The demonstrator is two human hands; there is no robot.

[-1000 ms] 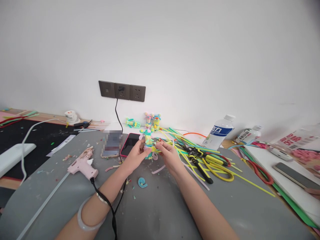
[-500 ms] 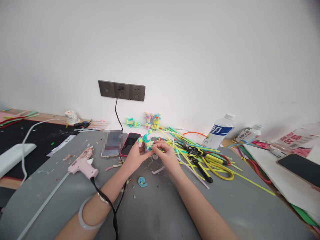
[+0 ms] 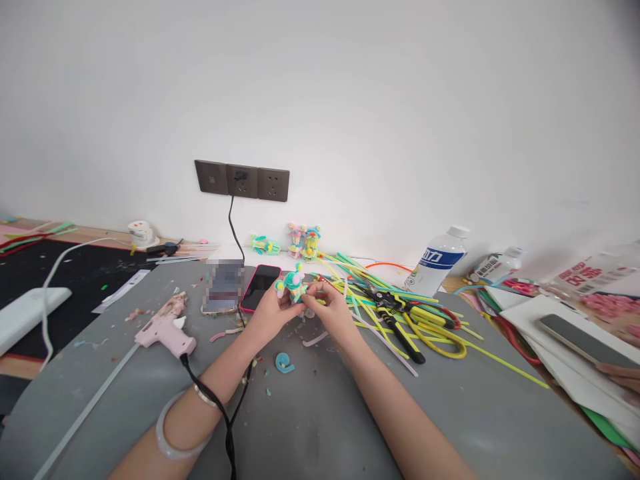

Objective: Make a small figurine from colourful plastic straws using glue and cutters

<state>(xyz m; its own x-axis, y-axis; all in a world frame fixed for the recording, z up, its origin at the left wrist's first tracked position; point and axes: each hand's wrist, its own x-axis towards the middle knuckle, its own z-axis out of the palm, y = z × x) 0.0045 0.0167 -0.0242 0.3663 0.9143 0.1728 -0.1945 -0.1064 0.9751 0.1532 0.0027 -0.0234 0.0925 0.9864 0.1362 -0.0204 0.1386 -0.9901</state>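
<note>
A small pipe-cleaner figure [image 3: 296, 283] in teal, yellow and pink is upright above the middle of the table. My left hand [image 3: 275, 312] is closed around its lower left side. My right hand [image 3: 327, 303] pinches at its right side with thumb and index finger; those fingertips cover part of the figure. Just below my hands, a pale curled pipe cleaner is partly hidden. Nearer to me on the grey tabletop lies a blue coiled pipe cleaner [image 3: 284, 363].
A pink glue gun [image 3: 167, 333] with a black cord lies left. Pliers [image 3: 395, 320] rest among loose pipe cleaners [image 3: 367, 293] on the right. Finished figures [image 3: 305, 241] stand by the wall. Beyond are a bottle [image 3: 437, 260] and, far right, a phone [image 3: 585, 340] with another person's fingers.
The figure has turned slightly in my hands, which stay in nearly the same place. At far right, the phone has shifted and tilted, with another person's fingers now at its edge.
</note>
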